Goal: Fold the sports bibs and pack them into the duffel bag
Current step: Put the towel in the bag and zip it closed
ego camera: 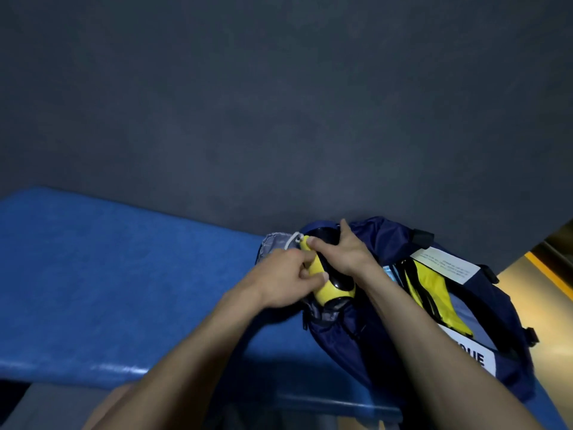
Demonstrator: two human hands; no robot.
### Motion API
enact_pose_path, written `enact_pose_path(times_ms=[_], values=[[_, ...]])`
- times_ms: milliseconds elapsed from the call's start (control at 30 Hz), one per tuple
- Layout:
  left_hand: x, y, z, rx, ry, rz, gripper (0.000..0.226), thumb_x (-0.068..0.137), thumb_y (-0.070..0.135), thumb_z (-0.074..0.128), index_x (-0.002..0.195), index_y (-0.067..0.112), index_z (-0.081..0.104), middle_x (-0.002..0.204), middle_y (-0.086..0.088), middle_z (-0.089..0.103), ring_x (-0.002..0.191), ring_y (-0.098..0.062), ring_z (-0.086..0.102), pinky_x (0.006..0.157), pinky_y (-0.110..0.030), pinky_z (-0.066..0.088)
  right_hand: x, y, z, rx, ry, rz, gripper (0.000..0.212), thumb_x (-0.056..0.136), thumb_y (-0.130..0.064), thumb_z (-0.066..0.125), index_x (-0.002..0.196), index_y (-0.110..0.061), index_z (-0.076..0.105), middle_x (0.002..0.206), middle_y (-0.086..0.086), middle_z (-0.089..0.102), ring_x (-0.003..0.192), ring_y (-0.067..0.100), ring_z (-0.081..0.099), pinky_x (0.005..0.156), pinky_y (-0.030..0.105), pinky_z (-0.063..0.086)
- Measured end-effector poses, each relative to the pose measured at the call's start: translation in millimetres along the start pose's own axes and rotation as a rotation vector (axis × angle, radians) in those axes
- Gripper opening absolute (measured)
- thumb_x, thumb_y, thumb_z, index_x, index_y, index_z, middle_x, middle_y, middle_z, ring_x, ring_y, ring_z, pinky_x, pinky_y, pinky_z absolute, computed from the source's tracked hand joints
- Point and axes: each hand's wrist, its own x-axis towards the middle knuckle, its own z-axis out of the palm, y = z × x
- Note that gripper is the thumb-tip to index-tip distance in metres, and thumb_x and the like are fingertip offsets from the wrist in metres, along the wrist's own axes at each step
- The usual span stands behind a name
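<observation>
Your 2 hands share 1 rolled yellow-and-black bib at the left end of the navy duffel bag. The roll's long axis runs from the far left down toward you and right, its near end already at the end pocket's mouth. Your left hand pinches the roll's middle; your right hand curls over its far end, thumb on top. More yellow fabric lies in the main opening to the right. The blue bench offers room leftward; its front edge runs just below the bag.
</observation>
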Motion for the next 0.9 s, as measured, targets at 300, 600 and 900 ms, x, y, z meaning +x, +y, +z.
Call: enact_pose_path(times_ms=[300,600,900], values=[[22,-45,-29,0.195,0.189,-0.674,0.051,0.098,0.059,0.048,0.121,0.014,0.057,0.133,-0.014,0.058,0.120,-0.036,0.057,0.091,-0.039,0.046,1,-21,27,-0.341,0.030,-0.026,0.101,0.091,-0.071,0.052,0.163,-0.018,0.005,0.151,0.020,0.046,0.138,0.040,0.045,0.105,0.046,0.044],[41,-55,3,-0.075,0.174,-0.588,0.018,0.089,0.032,0.062,0.086,0.017,0.053,0.103,-0.009,0.068,0.096,-0.032,0.064,0.075,-0.036,0.053,3,-36,60,-0.322,-0.066,0.011,0.092,0.091,-0.076,0.041,0.161,-0.038,-0.006,0.167,0.016,0.003,0.146,0.045,0.026,0.111,0.051,0.035],[44,-40,-16,-0.205,0.362,-0.374,0.026,0.095,0.025,0.057,0.071,0.016,0.056,0.079,-0.005,0.068,0.085,-0.031,0.064,0.070,-0.034,0.047,6,-17,53,-0.795,0.095,0.047,0.067,0.107,-0.040,0.035,0.161,-0.037,-0.004,0.163,0.021,-0.002,0.132,0.045,0.036,0.096,0.045,0.045]])
